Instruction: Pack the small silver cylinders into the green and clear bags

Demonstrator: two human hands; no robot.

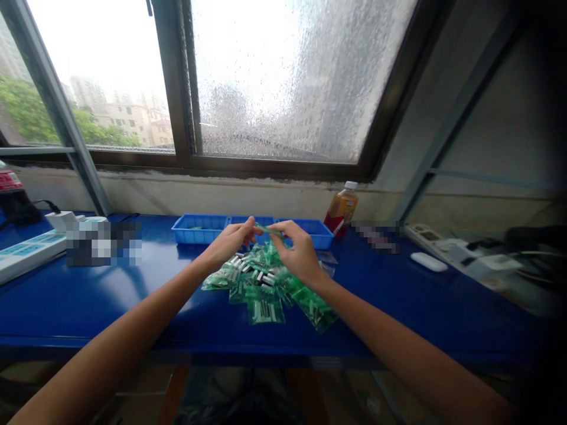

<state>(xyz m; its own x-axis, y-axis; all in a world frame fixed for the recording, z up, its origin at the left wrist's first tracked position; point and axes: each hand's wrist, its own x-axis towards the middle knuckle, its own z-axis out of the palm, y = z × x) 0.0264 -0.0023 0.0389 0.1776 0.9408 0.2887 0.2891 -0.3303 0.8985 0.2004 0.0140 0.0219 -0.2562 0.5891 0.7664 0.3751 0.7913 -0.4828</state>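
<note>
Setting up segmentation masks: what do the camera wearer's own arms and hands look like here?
Left hand and right hand: ungloved. Left forearm and right forearm: bare, tapering to the wrists. No sleeve, watch, bracelet or cable visible on either; no markings I can make out. Rings and nails: too small to tell.

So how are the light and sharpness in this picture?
Head view: the window partly washes out white; glare shines on the blue table, picture left; the far right fades into dark blur; blocky pixels mask some patches; the green bags look slightly soft.
</note>
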